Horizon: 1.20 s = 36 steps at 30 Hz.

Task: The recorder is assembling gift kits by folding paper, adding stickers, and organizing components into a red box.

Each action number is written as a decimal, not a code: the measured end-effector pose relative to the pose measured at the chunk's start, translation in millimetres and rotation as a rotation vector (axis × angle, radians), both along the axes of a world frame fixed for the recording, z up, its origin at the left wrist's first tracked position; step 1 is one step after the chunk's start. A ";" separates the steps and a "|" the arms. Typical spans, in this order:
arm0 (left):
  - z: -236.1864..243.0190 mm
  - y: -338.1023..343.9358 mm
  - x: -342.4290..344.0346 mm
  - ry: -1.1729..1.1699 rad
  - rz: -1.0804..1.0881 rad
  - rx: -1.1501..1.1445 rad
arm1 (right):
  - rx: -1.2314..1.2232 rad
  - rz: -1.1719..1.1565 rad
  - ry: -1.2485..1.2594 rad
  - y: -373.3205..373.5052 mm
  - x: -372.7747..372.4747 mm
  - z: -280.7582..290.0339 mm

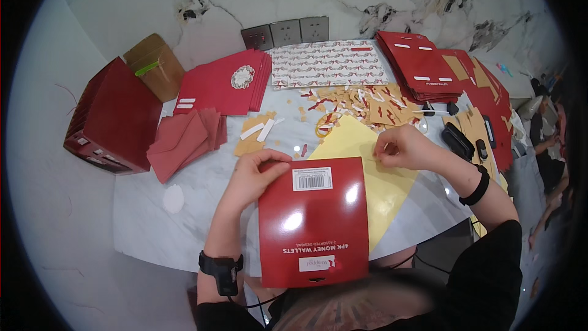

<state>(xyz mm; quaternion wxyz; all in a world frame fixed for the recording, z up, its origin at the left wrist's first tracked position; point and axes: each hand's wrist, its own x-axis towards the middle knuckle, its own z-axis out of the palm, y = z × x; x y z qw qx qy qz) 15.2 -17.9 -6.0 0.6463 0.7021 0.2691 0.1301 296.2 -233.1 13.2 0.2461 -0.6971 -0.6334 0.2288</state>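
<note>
A glossy red cardboard packet (312, 220) with a white barcode label (312, 179) lies in front of me, its lower part past the table's near edge. My left hand (260, 175) grips its upper left corner, fingers curled over the top edge. Partly under the packet is a yellow sheet (392, 196), set at a slant. Over that sheet's upper right part, my right hand (401, 149) is closed in a pinch, apart from the packet. Whatever sits between its fingertips is too small to make out.
Behind are red and tan paper scraps (386, 104), a patterned white-and-red stack (331, 64) and red card stacks (226, 83) (422, 64). Red envelopes (184, 141), a red box (113, 116) and a brown carton (156, 70) stand left. A black case (457, 141) lies right.
</note>
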 end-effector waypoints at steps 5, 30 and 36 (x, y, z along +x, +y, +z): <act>-6.4 -16.1 6.7 -0.019 -0.065 0.137 | -0.010 -0.295 0.242 7.2 -5.6 -1.8; 16.0 -31.8 1.0 -0.239 -0.097 0.248 | 0.522 0.028 -0.012 18.2 -100.2 9.1; 14.2 -31.6 1.5 -0.232 -0.100 0.246 | 0.500 0.033 0.036 17.0 -100.1 8.0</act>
